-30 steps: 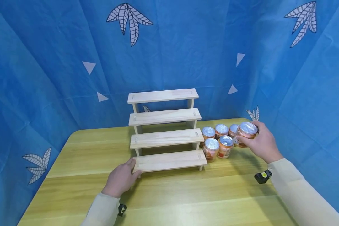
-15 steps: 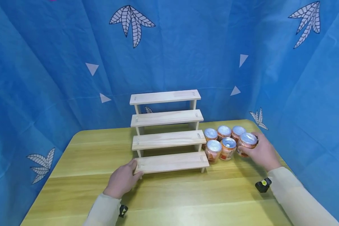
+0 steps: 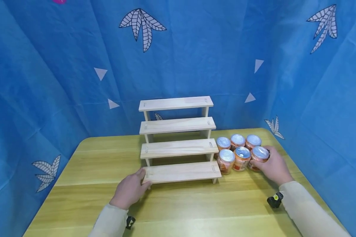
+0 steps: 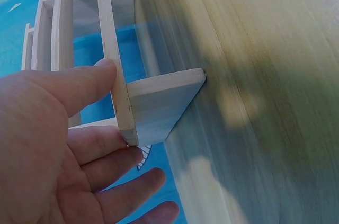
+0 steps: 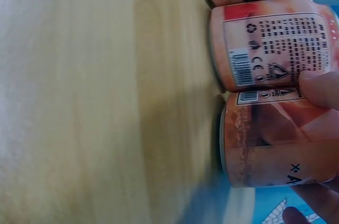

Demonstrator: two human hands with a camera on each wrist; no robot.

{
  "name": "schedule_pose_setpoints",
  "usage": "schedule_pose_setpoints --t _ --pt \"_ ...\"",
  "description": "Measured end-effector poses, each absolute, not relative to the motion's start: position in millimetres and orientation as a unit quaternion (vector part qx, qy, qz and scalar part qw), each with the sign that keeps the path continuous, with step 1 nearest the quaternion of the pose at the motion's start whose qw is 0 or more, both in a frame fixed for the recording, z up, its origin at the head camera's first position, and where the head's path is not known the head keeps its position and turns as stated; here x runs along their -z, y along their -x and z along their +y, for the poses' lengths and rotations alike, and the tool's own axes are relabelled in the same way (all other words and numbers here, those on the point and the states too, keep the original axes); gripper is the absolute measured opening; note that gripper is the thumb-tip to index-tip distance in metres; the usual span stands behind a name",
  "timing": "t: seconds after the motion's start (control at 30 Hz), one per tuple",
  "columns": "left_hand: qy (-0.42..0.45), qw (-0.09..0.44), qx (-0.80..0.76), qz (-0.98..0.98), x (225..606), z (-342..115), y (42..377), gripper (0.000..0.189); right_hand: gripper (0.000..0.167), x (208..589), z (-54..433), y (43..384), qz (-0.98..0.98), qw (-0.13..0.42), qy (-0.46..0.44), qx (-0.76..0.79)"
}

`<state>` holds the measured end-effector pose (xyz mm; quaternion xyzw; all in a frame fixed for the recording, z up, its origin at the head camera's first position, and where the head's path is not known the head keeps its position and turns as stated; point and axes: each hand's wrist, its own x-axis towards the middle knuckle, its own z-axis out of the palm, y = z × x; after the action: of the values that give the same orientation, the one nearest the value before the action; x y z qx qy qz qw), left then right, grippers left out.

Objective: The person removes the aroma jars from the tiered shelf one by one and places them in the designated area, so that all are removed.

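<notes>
My right hand (image 3: 275, 167) holds an orange can (image 3: 260, 152) with a silver ridged lid at the front right of a cluster of similar cans (image 3: 242, 152). In the right wrist view, thumb and fingers sit either side of this can (image 5: 280, 139); its base is at the tabletop and its side meets the neighbouring can (image 5: 270, 44). My left hand (image 3: 130, 190) grips the left end of the lowest step of a pale wooden tiered stand (image 3: 181, 172). The left wrist view has the thumb over the board (image 4: 123, 99), index finger at its end and the other fingers spread.
Bare steps rise toward the back of the stand, the top board (image 3: 176, 103) close to a blue patterned curtain (image 3: 195, 49). Two rows of cans stand against the stand's right side. The wooden table (image 3: 181, 207) has the curtain along its left, back and right edges.
My right hand has lowered the can from above the others to the tabletop, into the front row's right end. My left hand keeps its grip on the stand. The head view has shifted slightly.
</notes>
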<state>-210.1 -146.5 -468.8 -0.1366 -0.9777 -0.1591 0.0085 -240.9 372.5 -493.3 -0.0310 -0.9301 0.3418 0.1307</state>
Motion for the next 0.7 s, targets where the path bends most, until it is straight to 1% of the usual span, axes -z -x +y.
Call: schedule_pose_setpoints --t 0.2,0.43,0.57,0.7 --pt "0.146 0.010 0.170 -0.975 472 -141 217 0.057 0.087 498 378 240 -0.928 0.117 0.027 -0.354" --pt "0.151 0.011 0.167 -0.974 476 -135 220 0.062 0.092 491 383 233 -0.938 0.091 0.012 -0.334" --pt "0.146 0.005 0.173 -0.974 477 -135 223 0.063 0.087 481 381 227 -0.947 0.092 0.006 -0.308" --pt "0.142 -0.003 0.186 -0.972 478 -141 225 0.063 0.076 472 370 221 -0.954 0.105 -0.009 -0.282"
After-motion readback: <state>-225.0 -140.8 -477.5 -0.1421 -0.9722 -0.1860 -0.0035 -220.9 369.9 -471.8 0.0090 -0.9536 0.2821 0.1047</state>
